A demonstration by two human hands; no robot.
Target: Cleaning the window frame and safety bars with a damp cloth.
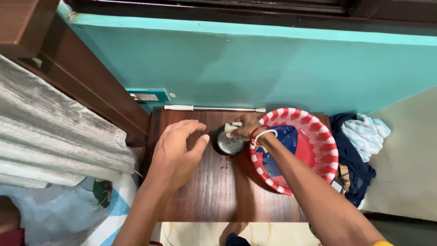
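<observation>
Right hand [243,127]: pinching a pale scrap against the steel cup [230,142]
Left hand [177,146]: spread, holding nothing, beside the cup
Risk: cup likely tips on the wooden table [214,187] if pressed unsteadied

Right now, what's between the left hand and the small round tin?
Nothing: in the head view only bare brown table separates the left hand from the tin, which the right hand touches.

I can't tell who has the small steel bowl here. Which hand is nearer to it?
Right. The right hand is at the steel bowl's far rim; the left hand hovers open beside it, apart.
</observation>
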